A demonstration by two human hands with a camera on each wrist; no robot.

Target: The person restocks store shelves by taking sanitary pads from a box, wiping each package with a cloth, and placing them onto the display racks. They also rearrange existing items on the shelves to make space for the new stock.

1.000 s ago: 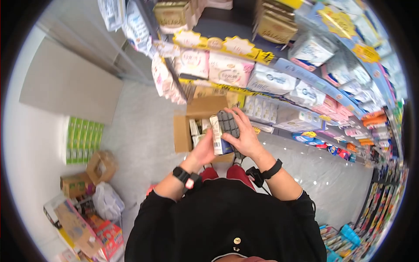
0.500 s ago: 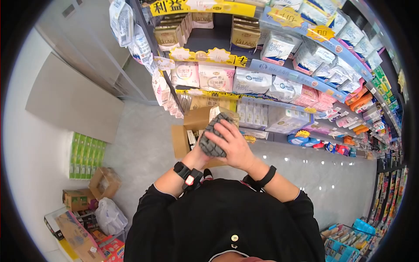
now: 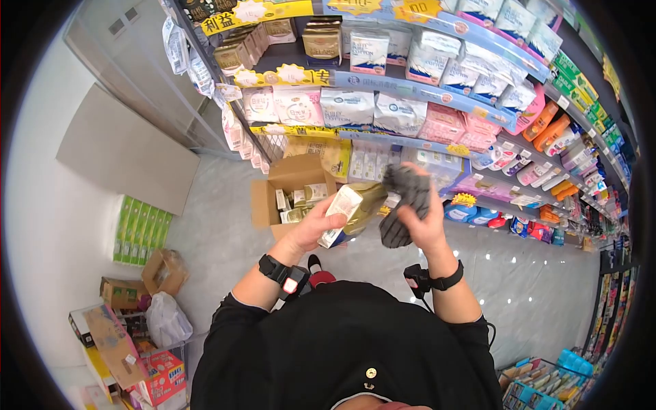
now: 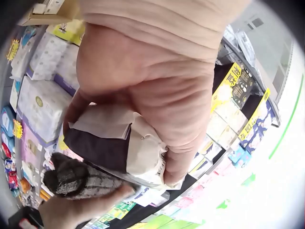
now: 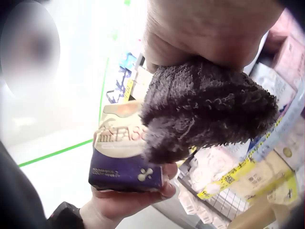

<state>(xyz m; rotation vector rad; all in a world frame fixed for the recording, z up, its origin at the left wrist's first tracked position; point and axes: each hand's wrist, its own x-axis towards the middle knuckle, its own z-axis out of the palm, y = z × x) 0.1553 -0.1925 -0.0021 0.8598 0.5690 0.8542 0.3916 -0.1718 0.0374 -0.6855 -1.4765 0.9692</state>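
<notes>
My left hand grips a small soft pack, gold and cream with a dark purple band, its pale end tilted toward me in the head view. In the right wrist view the pack's printed front shows, upright above the left palm. A dark grey checked cloth hangs bunched in my right hand, just right of the pack. From the right wrist the cloth looks fuzzy and overlaps the pack's edge. Below the hands stands an open cardboard box with several similar packs inside.
Shelves of wrapped packs rise in front and curve away to the right. Left on the floor are a green-and-white stack of boxes, a white plastic bag and cartons. A blue basket of goods stands at lower right.
The cloth, earlier against the pack and then covering it, is now off to the right in my right hand. The pack shows again in my left hand. The head view has shifted.
</notes>
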